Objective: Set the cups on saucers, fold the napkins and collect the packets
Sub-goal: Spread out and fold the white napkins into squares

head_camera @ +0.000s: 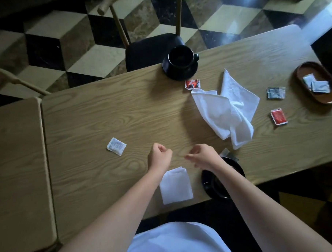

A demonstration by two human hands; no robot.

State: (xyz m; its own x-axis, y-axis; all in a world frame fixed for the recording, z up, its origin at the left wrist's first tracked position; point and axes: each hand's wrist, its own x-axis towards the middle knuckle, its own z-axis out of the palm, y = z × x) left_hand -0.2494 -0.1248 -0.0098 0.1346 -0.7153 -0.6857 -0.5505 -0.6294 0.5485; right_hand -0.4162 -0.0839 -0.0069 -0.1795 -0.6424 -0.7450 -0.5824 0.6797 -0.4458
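Observation:
A folded white napkin point(176, 185) lies near the table's front edge, between my forearms. My left hand point(161, 154) hovers just beyond it, fingers curled into a loose fist with nothing in it. My right hand point(202, 156) is beside it, fingers loosely bent and empty. An unfolded, crumpled white napkin point(228, 111) lies further back. A black cup point(180, 57) stands on a black saucer point(167, 69) at the far edge. A second black saucer point(208, 182) with a cup sits under my right forearm, mostly hidden. Packets lie scattered: white point(116, 146), red point(192, 83), red point(278, 116), grey point(275, 93).
A brown oval tray point(304, 72) at the right holds two white packets point(316, 84). A dark packet point(227, 154) peeks out behind my right wrist. A second table point(17, 167) abuts on the left. A chair point(145, 48) stands behind the far edge.

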